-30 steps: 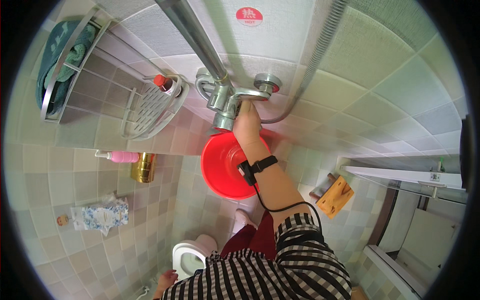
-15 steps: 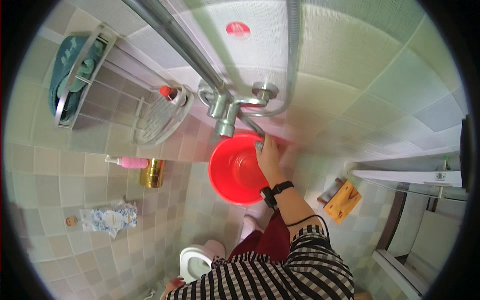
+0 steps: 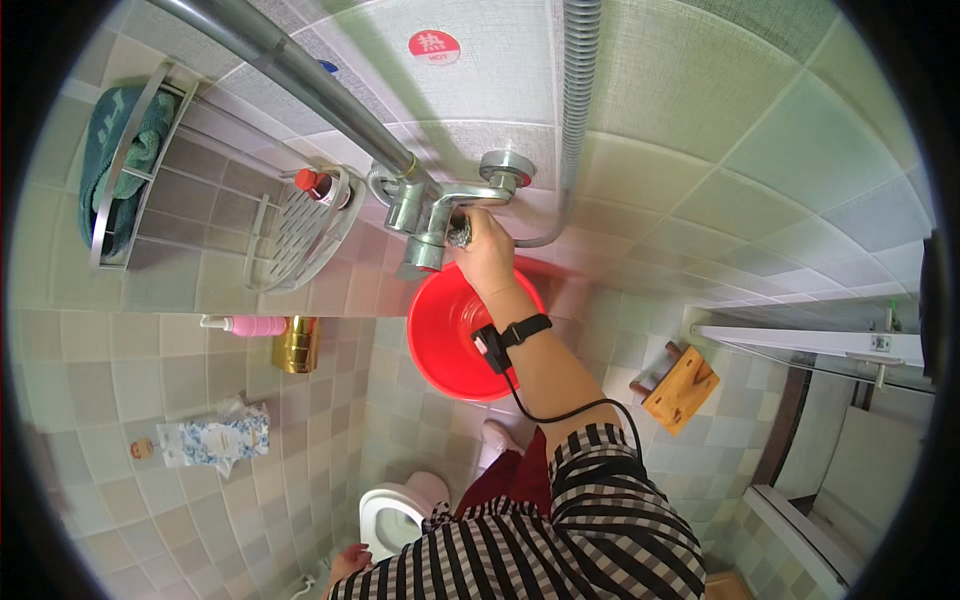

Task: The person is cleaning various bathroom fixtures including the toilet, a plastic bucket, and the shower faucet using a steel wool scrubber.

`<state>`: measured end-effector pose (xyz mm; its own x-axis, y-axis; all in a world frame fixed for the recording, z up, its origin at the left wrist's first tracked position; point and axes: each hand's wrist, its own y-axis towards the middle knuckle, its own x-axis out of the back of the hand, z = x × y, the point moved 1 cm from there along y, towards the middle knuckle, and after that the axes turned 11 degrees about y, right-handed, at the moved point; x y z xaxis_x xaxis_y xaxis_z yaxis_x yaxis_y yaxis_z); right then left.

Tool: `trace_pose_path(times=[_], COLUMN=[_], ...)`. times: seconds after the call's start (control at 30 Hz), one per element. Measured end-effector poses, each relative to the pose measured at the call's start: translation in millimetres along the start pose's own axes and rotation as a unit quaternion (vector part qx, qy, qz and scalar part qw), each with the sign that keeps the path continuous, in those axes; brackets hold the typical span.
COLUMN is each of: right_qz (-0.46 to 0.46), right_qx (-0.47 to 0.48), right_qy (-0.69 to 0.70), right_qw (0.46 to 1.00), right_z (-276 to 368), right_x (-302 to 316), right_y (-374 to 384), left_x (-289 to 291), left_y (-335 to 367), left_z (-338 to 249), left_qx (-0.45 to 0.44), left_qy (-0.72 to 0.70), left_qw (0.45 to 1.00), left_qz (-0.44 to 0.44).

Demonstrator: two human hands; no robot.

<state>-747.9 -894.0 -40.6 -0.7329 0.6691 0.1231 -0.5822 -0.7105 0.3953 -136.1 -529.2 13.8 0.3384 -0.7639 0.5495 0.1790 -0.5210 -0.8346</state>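
Bright, soft light washed right across the upper wall [image 3: 670, 90], and what a gleam off the chrome pipe [image 3: 300, 87]! A broad, soft-edged shadow slanted down the tiles beside it, while glints lit up the mixer tap [image 3: 428, 228] and the gold canister [image 3: 297, 345]. Inside the red bucket [image 3: 435, 350], a pale sheen; just right of it, a pink cast on the wall! The right hand [image 3: 486, 252] showed up clearly, the spout [image 3: 460, 233] in its grip dark and mottled, but the left hand [image 3: 350, 561] sat too small for detail. Rimward, tile lines bowed and black swallowed every corner
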Motion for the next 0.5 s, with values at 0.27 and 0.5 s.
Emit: trace_pose_path(times=[0.27, 0.5], right_qz=[-0.031, 0.014], right_qx=[-0.108, -0.058], right_qy=[-0.069, -0.014], right_qw=[0.991, 0.998], right_z=[-56, 2], right_x=[34, 33], right_y=[-59, -6], left_x=[17, -4], left_y=[-21, -21], left_z=[-38, -43], left_qx=[0.036, 0.032], left_qy=[-0.003, 0.075], left_qw=[0.999, 0.997], left_qz=[-0.027, -0.010])
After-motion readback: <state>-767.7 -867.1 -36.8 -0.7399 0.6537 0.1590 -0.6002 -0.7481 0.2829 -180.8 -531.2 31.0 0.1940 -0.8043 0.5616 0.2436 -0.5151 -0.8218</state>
